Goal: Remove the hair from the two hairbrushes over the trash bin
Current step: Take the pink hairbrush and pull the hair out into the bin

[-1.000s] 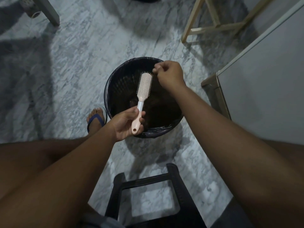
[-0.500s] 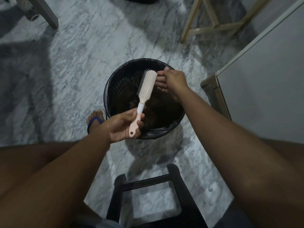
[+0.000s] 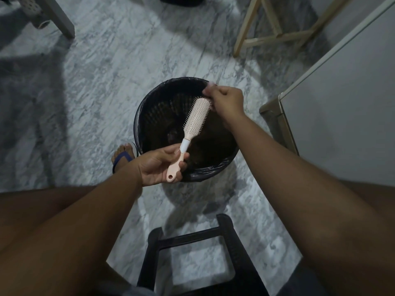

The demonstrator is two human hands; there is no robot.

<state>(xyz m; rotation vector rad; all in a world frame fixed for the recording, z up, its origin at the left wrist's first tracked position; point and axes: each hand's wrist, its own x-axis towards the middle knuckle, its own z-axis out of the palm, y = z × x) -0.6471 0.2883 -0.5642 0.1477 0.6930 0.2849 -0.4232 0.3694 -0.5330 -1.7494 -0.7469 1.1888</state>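
A pale pink hairbrush [image 3: 196, 117] with a white collar is held over the black lined trash bin [image 3: 139, 124], bristles facing up and left. My left hand [image 3: 158, 165] grips its handle at the bin's near rim. My right hand [image 3: 226, 99] is at the brush's far tip with its fingers pinched together; dark strands seem to run between fingers and bristles, but it is dim. Dark clumps lie in the bin's bottom. Only one hairbrush is in view.
A black plastic stool [image 3: 192, 259] stands near my legs. My foot in a blue sandal [image 3: 123, 157] rests left of the bin. A grey cabinet [image 3: 342, 107] fills the right, wooden frame legs [image 3: 267, 37] stand behind, and a white furniture leg [image 3: 57, 16] is far left.
My right hand went from above the brush tip down against the brush head, then back up to the tip, pinched. The brush tilted and turned slightly in my left hand.
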